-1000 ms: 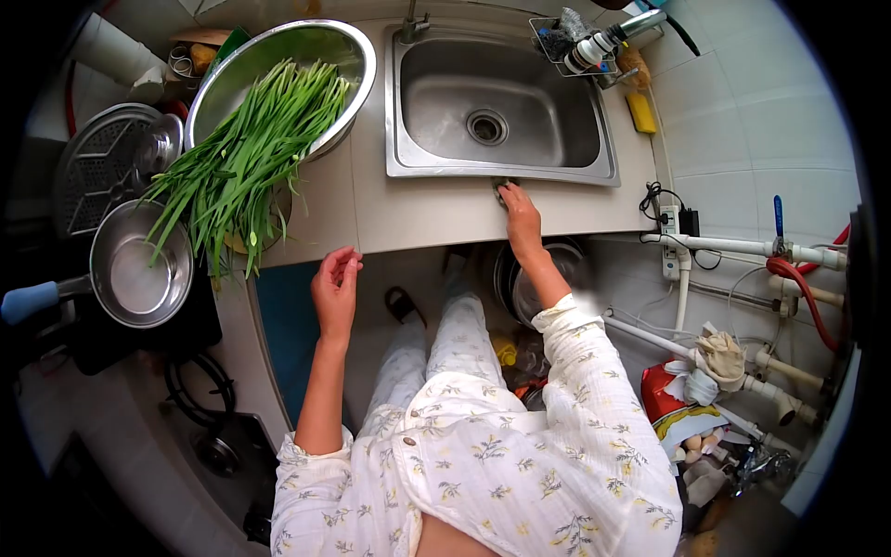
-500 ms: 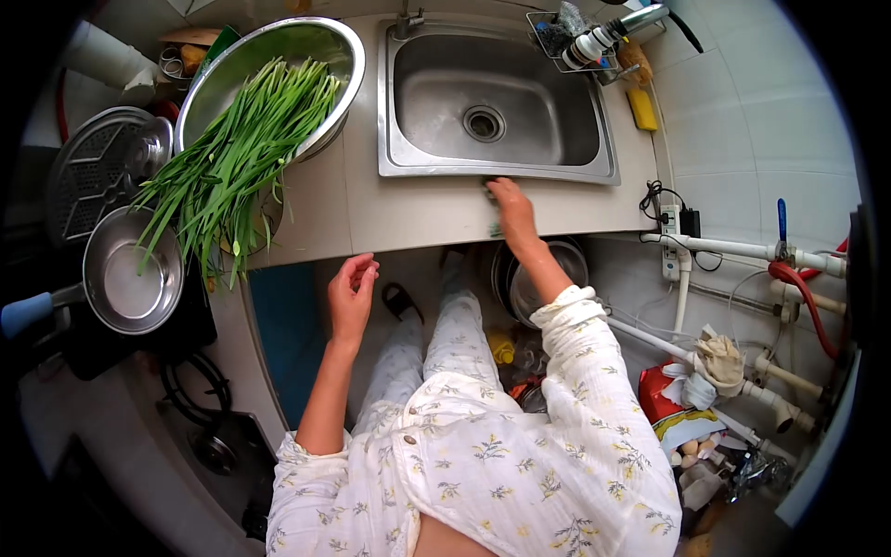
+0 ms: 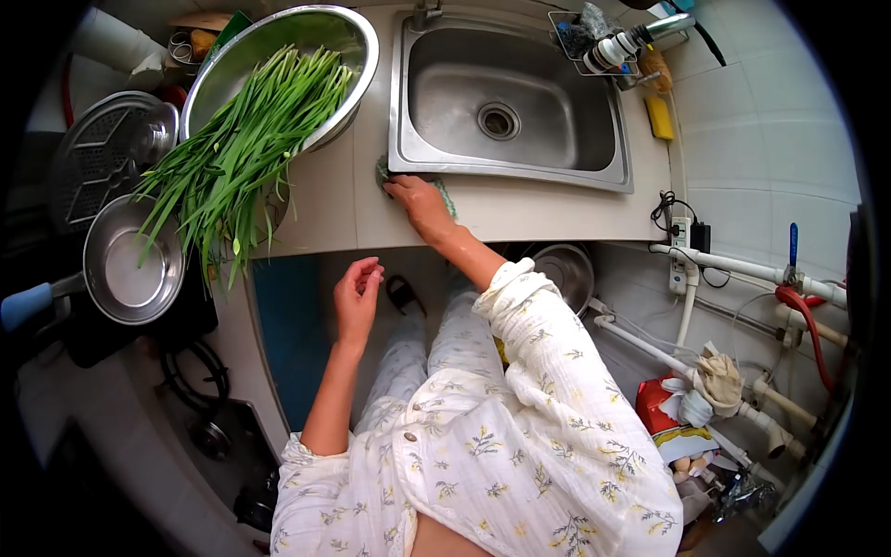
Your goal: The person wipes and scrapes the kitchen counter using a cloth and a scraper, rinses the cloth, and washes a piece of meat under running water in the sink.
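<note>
My right hand [image 3: 423, 204] presses down on a green cloth [image 3: 445, 197] on the countertop, just in front of the sink's near left corner. Parts of the cloth stick out on both sides of the fingers; the rest is covered by the hand. Below the counter's front edge, my left hand [image 3: 356, 295] hangs in the air with its fingers loosely curled and nothing in it. A large metal bowl [image 3: 368, 58] at the back left holds a heap of long green chives [image 3: 249, 148], which spill over its near rim. The steel sink [image 3: 557, 102] has only its drain showing inside.
A small pan [image 3: 132, 269] with a blue handle stands left of the chives. A wire rack [image 3: 568, 46] sits at the sink's far right corner, near a yellow sponge [image 3: 660, 118]. White pipes [image 3: 742, 269] and a power strip [image 3: 682, 243] run along the right wall.
My right hand has slid left along the counter with the cloth, from the front middle of the sink to its left corner. My left hand has barely moved. The view has shifted slightly.
</note>
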Motion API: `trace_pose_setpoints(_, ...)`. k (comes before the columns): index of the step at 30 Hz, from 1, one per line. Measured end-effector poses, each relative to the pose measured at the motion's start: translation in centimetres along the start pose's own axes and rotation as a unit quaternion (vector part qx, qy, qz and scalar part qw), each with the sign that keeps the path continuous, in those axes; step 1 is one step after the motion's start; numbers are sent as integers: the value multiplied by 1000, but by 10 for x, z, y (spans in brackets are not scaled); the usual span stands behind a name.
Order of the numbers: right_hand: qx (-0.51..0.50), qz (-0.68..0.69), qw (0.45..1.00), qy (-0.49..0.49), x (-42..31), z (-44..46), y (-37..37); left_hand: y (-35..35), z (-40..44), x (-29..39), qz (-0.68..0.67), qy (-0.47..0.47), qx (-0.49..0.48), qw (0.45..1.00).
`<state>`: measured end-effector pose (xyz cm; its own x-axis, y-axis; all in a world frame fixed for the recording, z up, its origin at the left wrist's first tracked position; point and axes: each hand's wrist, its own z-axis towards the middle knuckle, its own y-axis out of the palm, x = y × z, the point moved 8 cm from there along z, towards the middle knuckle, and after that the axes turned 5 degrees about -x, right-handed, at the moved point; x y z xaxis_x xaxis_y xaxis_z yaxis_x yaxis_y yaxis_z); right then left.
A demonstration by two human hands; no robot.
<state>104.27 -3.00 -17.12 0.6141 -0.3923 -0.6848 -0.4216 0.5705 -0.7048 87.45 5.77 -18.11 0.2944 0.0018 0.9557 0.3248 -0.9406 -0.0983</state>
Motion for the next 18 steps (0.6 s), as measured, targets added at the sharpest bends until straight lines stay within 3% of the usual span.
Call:
trace_pose_setpoints(4, 65, 19, 998, -19, -1, -28, -77, -9, 7, 7, 0, 14, 21, 1000)
trace_pose_setpoints(8, 155, -74, 978, 116, 39, -116, -130, -8, 3, -9, -14, -5, 25, 1000)
trace_pose_setpoints(9, 120, -58, 974, 184, 62, -139, -114, -6, 2, -13, -14, -10, 26, 999)
trace_pose_setpoints(12, 26, -143, 978, 146, 50, -145, -47, 0, -4, -24, -18, -29, 27, 999)
trace_pose_setpoints(14, 10, -119, 981, 150, 29, -115, -16, 1, -5, -28, -26, -32, 31, 999)
trace_pose_setpoints(18, -27, -62, 997, 43, -27, -40, 47, 0, -6, -31, -34, -34, 39, 998)
